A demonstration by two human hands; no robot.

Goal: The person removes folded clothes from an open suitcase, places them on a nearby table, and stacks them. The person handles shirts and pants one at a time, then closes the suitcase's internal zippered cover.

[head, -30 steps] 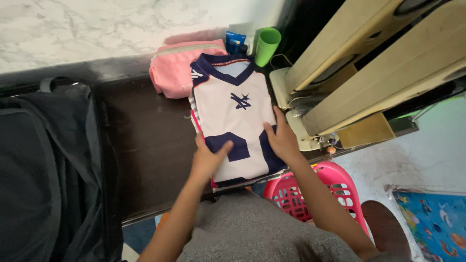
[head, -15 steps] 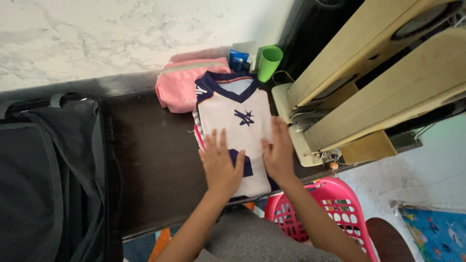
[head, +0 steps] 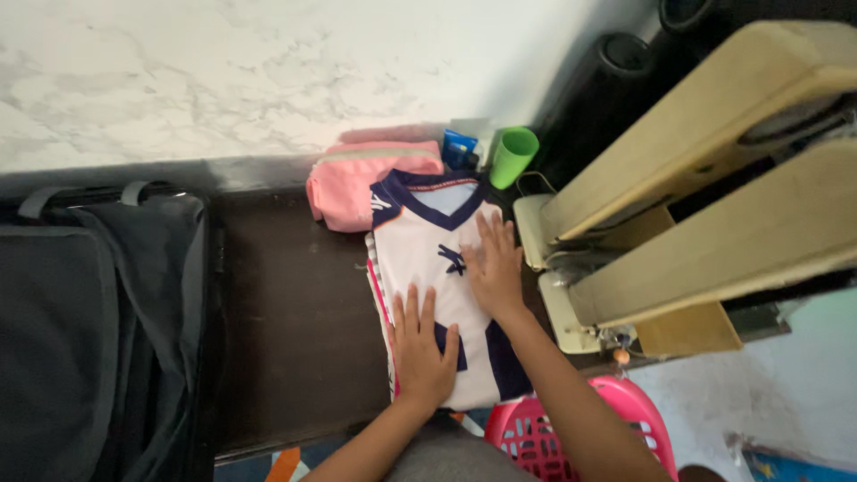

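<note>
Hands flat on a folded jersey

Luggage, a black soft suitcase (head: 80, 339), fills the left end of the dark table (head: 286, 330). Toward the table's right edge lies a folded white and navy jersey (head: 428, 241) atop a small stack of clothes. A pink pouch (head: 357, 183) touches its collar at the back edge, beside a green cup (head: 514, 156). Left hand (head: 421, 348) and right hand (head: 493, 263) lie open, fingers spread, palms pressed on the jersey, gripping nothing.

single head-worn view, looking steeply down, close over dark table (head: 286, 303), wall beyond
</note>
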